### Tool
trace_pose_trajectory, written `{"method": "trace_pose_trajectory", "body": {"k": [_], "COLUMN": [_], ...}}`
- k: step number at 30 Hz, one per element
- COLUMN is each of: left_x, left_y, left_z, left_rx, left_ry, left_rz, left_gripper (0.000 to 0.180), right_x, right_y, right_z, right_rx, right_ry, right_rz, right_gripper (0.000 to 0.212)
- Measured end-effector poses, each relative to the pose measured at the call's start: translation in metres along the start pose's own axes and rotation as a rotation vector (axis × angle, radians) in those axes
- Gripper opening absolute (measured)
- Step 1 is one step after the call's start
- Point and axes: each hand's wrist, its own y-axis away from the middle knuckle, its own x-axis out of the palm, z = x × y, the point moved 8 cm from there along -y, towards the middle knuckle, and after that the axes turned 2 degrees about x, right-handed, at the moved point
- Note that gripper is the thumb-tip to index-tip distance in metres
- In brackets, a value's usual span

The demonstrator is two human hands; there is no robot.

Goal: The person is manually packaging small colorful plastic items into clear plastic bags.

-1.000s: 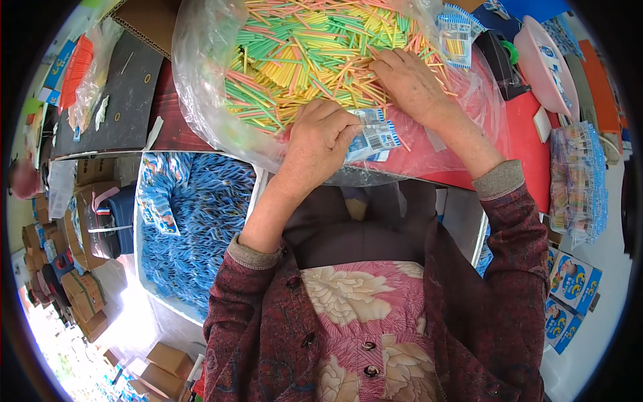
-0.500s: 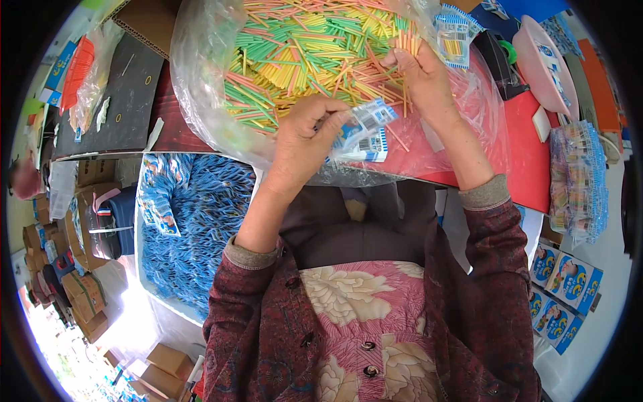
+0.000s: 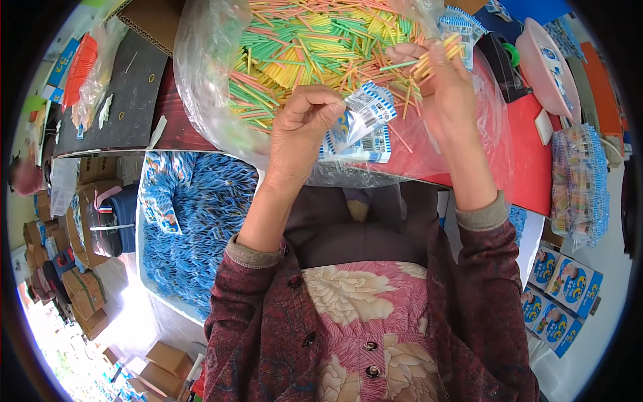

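My left hand (image 3: 305, 120) pinches the edge of a small clear-and-blue printed plastic packet (image 3: 367, 110) between thumb and finger. Another such packet (image 3: 375, 146) lies under it on the red table. A small bundle of thin pink and yellow sticks (image 3: 435, 61) is gripped in the fingers of my right hand (image 3: 450, 94), with a green stick jutting out to the left. Beyond both hands spreads a large heap of pink, yellow and green sticks (image 3: 315, 50), lying in a big clear plastic bag (image 3: 201, 87) whose near edge hangs over the table's front.
Left of my lap stands a bin of blue packets (image 3: 201, 248). Filled packets (image 3: 462, 33) lie behind my right hand. At the right are a pink basin (image 3: 546, 67), bundled packets (image 3: 579, 184) and printed boxes (image 3: 562, 288). A cardboard box (image 3: 151, 27) sits far left.
My right hand has lifted the sticks slightly and shifted right, tilting the bundle. The packet in my left hand has turned more upright.
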Motion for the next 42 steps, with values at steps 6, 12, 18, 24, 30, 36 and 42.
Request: {"method": "trace_pose_trajectory", "body": {"k": [6, 12, 18, 24, 30, 36, 42], "left_x": [0.003, 0.001, 0.009, 0.011, 0.009, 0.012, 0.008], "left_y": [0.001, 0.0, 0.0, 0.002, 0.004, 0.005, 0.005], "left_z": [0.001, -0.001, -0.005, -0.008, -0.003, -0.004, -0.005], "left_rx": [-0.053, -0.058, -0.029, -0.033, -0.103, 0.015, 0.054], "left_ry": [0.136, 0.154, 0.092, 0.151, 0.227, 0.075, 0.063], "left_rz": [-0.015, -0.038, 0.011, -0.017, -0.123, -0.095, -0.112], "left_gripper": [0.009, 0.009, 0.012, 0.01, 0.007, 0.01, 0.012], "right_x": [0.025, 0.045, 0.066, 0.07, 0.07, 0.07, 0.063], "right_y": [0.021, 0.037, 0.044, 0.043, 0.052, 0.051, 0.038], "right_z": [0.015, 0.039, 0.032, 0.023, 0.015, 0.019, 0.03], "right_rx": [-0.022, -0.183, -0.305, -0.242, -0.322, -0.329, -0.183], "right_ry": [-0.394, -0.202, 0.333, 0.138, 0.055, 0.106, -0.208], "right_rz": [0.135, 0.246, 0.205, 0.094, 0.096, 0.108, 0.037], "right_gripper": [0.025, 0.02, 0.022, 0.024, 0.026, 0.027, 0.032]}}
